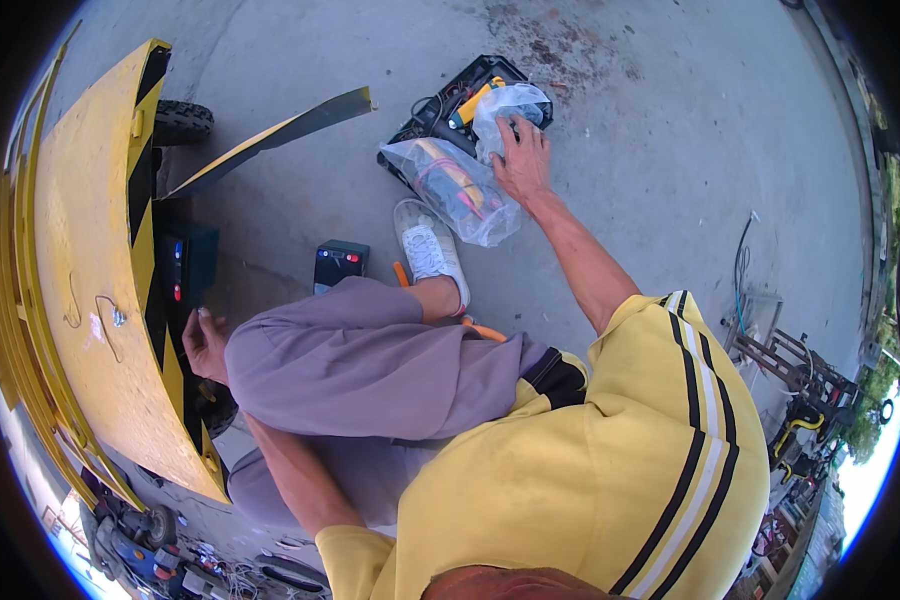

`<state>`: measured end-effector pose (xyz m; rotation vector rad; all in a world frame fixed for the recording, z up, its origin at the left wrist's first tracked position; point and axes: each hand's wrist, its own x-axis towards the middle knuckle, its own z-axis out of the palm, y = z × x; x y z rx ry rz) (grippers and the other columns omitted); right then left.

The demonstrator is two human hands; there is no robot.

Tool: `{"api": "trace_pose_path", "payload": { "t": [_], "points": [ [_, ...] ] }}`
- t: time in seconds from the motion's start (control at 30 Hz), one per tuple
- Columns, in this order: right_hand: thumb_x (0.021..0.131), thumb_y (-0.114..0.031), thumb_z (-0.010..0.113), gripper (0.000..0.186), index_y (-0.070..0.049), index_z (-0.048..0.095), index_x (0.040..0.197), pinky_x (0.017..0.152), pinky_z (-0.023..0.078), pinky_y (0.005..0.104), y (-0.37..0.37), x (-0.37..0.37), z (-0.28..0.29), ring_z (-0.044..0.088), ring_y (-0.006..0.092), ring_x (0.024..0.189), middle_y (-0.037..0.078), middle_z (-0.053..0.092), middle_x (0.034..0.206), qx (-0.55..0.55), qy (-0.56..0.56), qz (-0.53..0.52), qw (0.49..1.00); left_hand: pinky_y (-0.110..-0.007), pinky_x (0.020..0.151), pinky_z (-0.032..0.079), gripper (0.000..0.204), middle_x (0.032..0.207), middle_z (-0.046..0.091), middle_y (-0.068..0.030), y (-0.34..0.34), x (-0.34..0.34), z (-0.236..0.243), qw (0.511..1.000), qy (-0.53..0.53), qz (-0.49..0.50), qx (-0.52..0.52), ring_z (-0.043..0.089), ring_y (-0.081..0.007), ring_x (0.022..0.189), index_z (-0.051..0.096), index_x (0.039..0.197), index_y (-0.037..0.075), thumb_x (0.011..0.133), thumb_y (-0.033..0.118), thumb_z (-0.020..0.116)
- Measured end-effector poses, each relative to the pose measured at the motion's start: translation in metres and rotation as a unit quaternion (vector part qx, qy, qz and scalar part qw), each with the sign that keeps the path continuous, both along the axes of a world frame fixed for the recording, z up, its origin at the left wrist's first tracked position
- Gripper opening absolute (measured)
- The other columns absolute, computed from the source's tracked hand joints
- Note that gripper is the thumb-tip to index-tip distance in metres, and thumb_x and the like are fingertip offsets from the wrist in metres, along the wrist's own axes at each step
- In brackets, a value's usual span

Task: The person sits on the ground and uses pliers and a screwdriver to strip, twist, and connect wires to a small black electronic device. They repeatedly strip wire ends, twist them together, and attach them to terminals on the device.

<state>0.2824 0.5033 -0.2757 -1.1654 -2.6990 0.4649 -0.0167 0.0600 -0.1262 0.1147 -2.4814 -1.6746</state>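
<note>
My right hand [522, 160] reaches forward with its fingers apart, the tips touching a clear plastic bag [510, 100] in an open black tool case [485, 68]. A yellow-and-black tool [477, 103] lies beside that bag. Nearer me, a second clear bag [470, 200] with pinkish and tan items lies against the case. My left hand [206, 345] is at the edge of a yellow cart [90, 250], thumb and fingers together; what they hold, if anything, is too small to name. Close to it, under the cart, sits a dark teal battery [198, 258].
Another black battery [340, 262] with red and blue terminals stands on the concrete floor. An orange handle [402, 273] shows beside my shoe [430, 250]. A striped metal flap [280, 140] juts from the cart near a black wheel [183, 122]. Metal frames [800, 370] stand at right.
</note>
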Motion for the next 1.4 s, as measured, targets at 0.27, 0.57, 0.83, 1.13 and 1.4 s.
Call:
{"api": "trace_pose_path", "payload": {
  "t": [0.27, 0.57, 0.83, 1.13, 1.4],
  "points": [
    [0.086, -0.025, 0.078, 0.086, -0.021, 0.037, 0.161, 0.125, 0.023, 0.0616, 0.014, -0.026, 0.044, 0.024, 0.0394, 0.157, 0.011, 0.028, 0.169, 0.193, -0.094, 0.113, 0.970, -0.025, 0.064, 0.049, 0.018, 0.090, 0.074, -0.0074, 0.007, 0.001, 0.003, 1.000, 0.014, -0.007, 0.011, 0.062, -0.0119, 0.072, 0.075, 0.109, 0.002, 0.096, 0.014, 0.078],
    [0.100, -0.050, 0.058, 0.056, -0.007, 0.064, 0.136, 0.121, 0.021, 0.0686, 0.033, -0.003, -0.029, 0.045, 0.0359, 0.145, 0.014, 0.061, 0.143, 0.029, -0.263, 0.055, 0.963, -0.025, 0.065, 0.049, 0.019, 0.089, 0.073, -0.0064, 0.002, -0.003, -0.004, 1.000, 0.002, -0.015, 0.021, 0.062, -0.0113, 0.073, 0.075, 0.111, 0.002, 0.096, 0.014, 0.078],
    [0.097, -0.038, 0.065, 0.031, -0.011, 0.079, 0.103, 0.108, 0.041, 0.0563, 0.061, -0.060, 0.038, 0.062, 0.0310, 0.120, 0.010, 0.069, 0.123, 0.088, -0.018, 0.033, 0.995, -0.025, 0.065, 0.049, 0.019, 0.090, 0.074, -0.0058, 0.003, -0.002, 0.002, 1.000, -0.008, -0.008, 0.016, 0.062, -0.0108, 0.072, 0.075, 0.112, 0.003, 0.097, 0.014, 0.078],
    [0.097, -0.041, 0.061, 0.051, -0.006, 0.064, 0.133, 0.107, 0.039, 0.0619, 0.105, -0.117, -0.017, 0.056, 0.0384, 0.131, 0.015, 0.064, 0.136, -0.007, -0.189, -0.060, 0.980, -0.023, 0.061, 0.047, 0.020, 0.085, 0.072, -0.0043, 0.010, -0.005, 0.004, 1.000, -0.025, 0.012, 0.001, 0.061, -0.0089, 0.070, 0.075, 0.112, 0.003, 0.096, 0.014, 0.079],
    [0.097, -0.055, 0.054, 0.066, -0.018, 0.051, 0.151, 0.114, 0.025, 0.0694, 0.124, -0.145, -0.042, 0.035, 0.0460, 0.148, 0.015, 0.036, 0.161, -0.129, -0.242, -0.181, 0.944, -0.022, 0.060, 0.048, 0.016, 0.085, 0.071, -0.0058, 0.008, -0.010, 0.012, 0.998, 0.010, 0.012, 0.064, 0.059, -0.0087, 0.064, 0.072, 0.110, -0.003, 0.095, 0.003, 0.075]
  ]
}}
